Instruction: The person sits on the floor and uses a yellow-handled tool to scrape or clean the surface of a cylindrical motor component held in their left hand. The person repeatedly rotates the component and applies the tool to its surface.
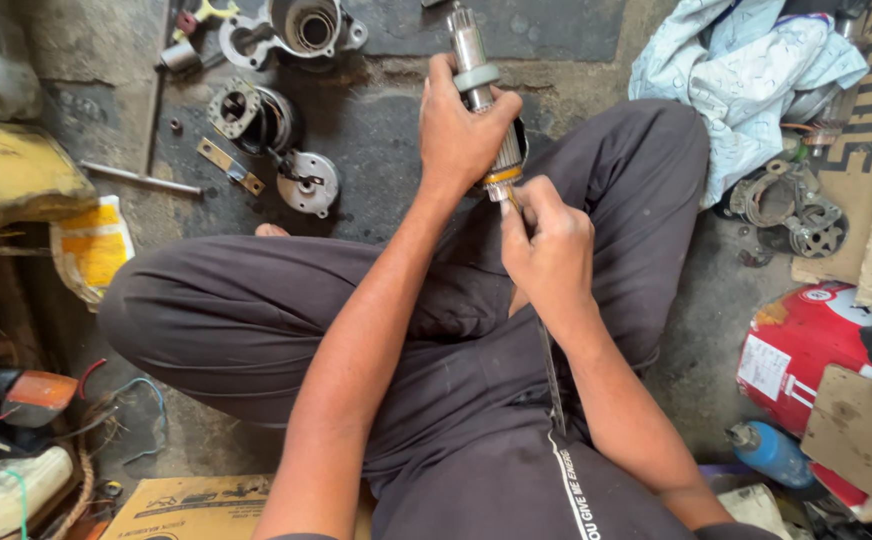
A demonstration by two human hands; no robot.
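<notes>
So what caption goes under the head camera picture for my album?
Sitting cross-legged on a workshop floor, the left hand holds a motor armature while the right hand works a thin blade at its end.

Red canister [806,350] at the right has a white rectangular label [764,367]. Brown cardboard box [191,508] sits bottom-left, and a yellow-white bag [91,250] lies at the left.

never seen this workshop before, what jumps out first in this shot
At centre top, the left hand grips a long steel motor armature shaft with a pale grey collar, while the right hand works a thin flat metal blade at its lower end. Round grey metal motor housings lie on the dark floor at upper left, and a red cylinder lies at right.
</notes>
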